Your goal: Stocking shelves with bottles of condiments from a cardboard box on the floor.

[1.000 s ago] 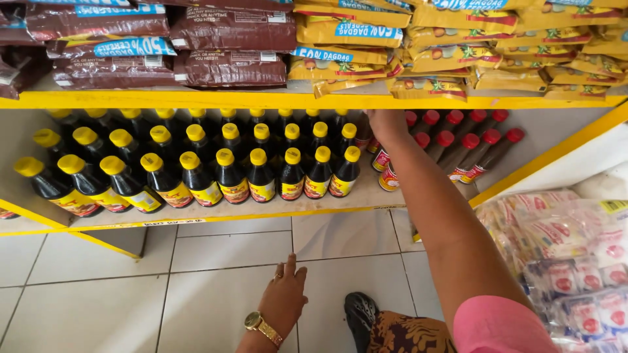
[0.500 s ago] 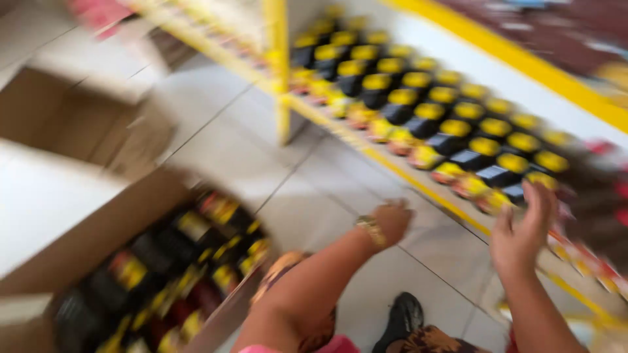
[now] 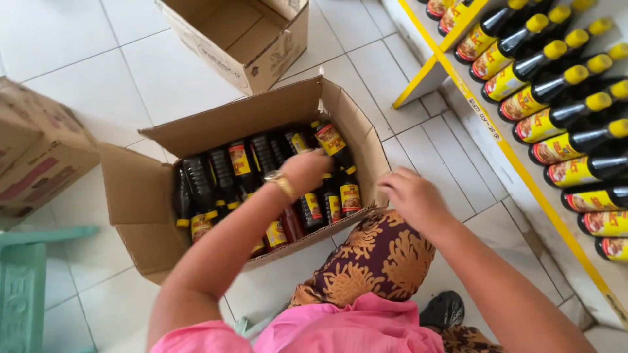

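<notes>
At the centre of the frame we see the left hand [image 3: 304, 168], a gold watch on its wrist, reaching into the open cardboard box [image 3: 150, 196] and resting on the tops of the dark bottles [image 3: 261, 176] packed there; its fingers curl downward among the caps, but we cannot tell whether they grip one, since the fingertips are hidden behind the hand. The right hand [image 3: 409, 195] hovers just right of the box's near corner, loosely curled and holding nothing. Some of the bottles lie under the left forearm. In the upper right, the yellow-edged shelf [image 3: 497, 140] carries yellow-capped bottles [image 3: 556, 85], cut off by the frame. A second box [image 3: 242, 39] sits at top centre.
</notes>
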